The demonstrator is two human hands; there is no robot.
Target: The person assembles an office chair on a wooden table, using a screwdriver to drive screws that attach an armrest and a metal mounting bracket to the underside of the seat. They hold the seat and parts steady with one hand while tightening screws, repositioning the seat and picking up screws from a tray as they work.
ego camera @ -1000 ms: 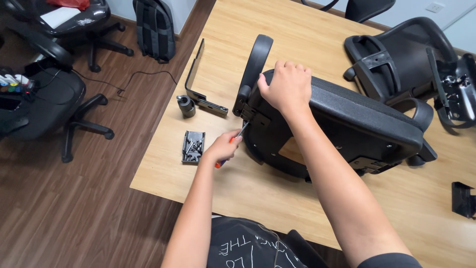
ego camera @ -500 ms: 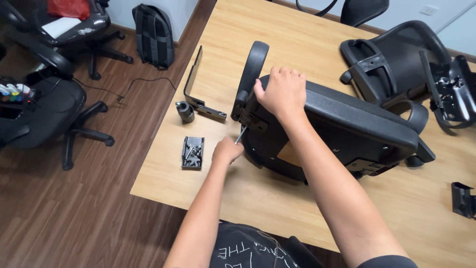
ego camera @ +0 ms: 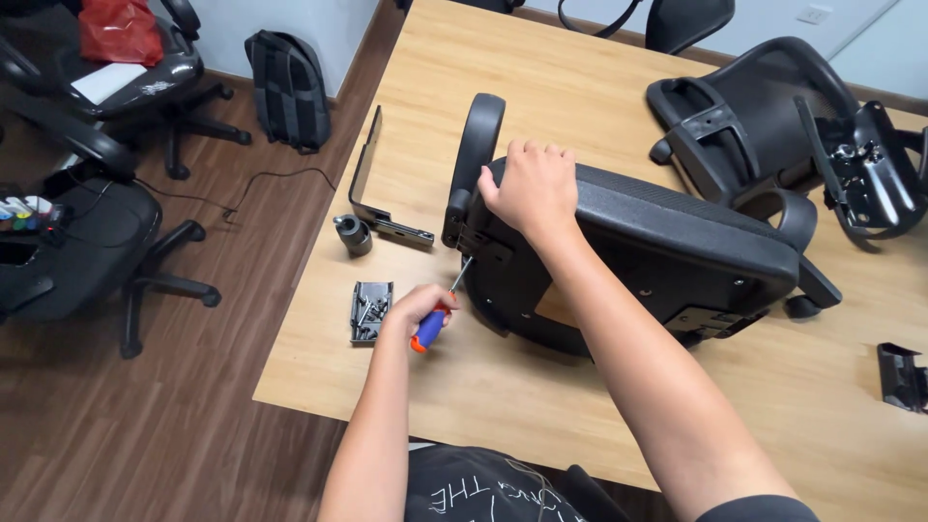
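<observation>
1. The chair seat (ego camera: 677, 251) is steadied on its edge at mid-tabletop (ego camera: 541, 97) by the right hand (ego camera: 534, 188), fingers curled over its rim.
2. The screwdriver (ego camera: 440, 314) is gripped by the left hand (ego camera: 416, 311) near the left edge, fingers closed round the handle.
3. The tip is best kept square to the armrest bracket (ego camera: 478, 242).
</observation>
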